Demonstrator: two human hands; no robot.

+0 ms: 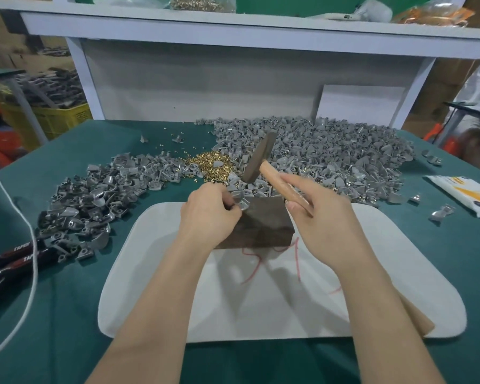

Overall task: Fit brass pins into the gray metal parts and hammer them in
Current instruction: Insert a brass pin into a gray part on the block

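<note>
Fingers of the left hand [208, 210] pinch a gray metal part [241, 202] on the top left corner of a dark block [261, 225], which stands on a white pad [164, 300]. The right hand [322, 217] grips the wooden handle of a hammer [258, 159], its head raised above the part. Whether a pin sits in the part is unclear. Brass pins [209, 164] lie heaped behind, among piles of gray parts [330, 151].

I'm in a small factory workshop. My green-covered table [81, 314] is heaped with loose gray metal parts [330, 151] and a pile of brass pins [208, 163]. A white shelf [233, 29] stands over it, and a yellow crate [61, 120] of metal pieces sits off to my left.
</note>
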